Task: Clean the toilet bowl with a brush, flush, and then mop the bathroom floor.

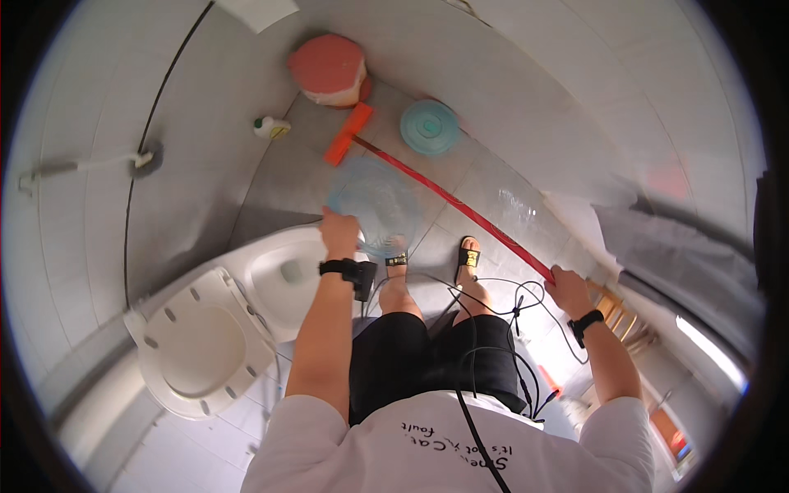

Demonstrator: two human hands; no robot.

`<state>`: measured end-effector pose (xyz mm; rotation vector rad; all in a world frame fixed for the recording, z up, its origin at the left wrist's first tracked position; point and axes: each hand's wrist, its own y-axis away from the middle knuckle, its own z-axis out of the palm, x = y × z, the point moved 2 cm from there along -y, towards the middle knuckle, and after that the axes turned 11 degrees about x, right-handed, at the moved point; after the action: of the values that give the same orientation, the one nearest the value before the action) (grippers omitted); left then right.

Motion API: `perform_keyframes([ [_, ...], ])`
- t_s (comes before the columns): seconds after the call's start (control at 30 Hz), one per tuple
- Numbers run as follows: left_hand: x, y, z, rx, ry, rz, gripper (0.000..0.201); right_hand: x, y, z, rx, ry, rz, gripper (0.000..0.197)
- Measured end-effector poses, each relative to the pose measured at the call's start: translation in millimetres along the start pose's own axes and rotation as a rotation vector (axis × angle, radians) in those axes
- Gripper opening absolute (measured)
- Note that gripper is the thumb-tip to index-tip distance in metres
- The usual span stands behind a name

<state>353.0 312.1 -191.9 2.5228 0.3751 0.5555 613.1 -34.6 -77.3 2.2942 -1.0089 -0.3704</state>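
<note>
My left hand [339, 232] is closed on the near left rim of a round, see-through blue basin [376, 197]. Motion smears the basin, which hangs above the tiled floor in front of my left foot. My right hand [567, 289], out to the right, grips the upper end of a red pole [460, 205]. That pole slants away to the far left and ends in a flat orange head [348, 134] on the floor. It looks like a broom, though bristles cannot be made out.
A squat toilet [289, 267] and a raised toilet seat [201, 353] lie to the left. Beyond the basin stand a pink-topped bucket [329, 70], a teal round tub [430, 127] and a white bottle [271, 127]. A toilet brush [146, 158] hangs on the left wall. Black cables [518, 308] dangle before my legs.
</note>
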Motion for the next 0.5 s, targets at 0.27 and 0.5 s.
perform_keyframes([
  [0.27,44.1,-32.4,-58.2,0.214,-0.218,0.384,0.047,20.5,42.9,20.5,-0.081,0.085,-0.005,0.023],
  [0.5,84.1,-20.8,-67.8,0.342,-0.229,0.468,0.06,127.9,120.5,15.1,-0.149,0.477,0.043,0.018],
])
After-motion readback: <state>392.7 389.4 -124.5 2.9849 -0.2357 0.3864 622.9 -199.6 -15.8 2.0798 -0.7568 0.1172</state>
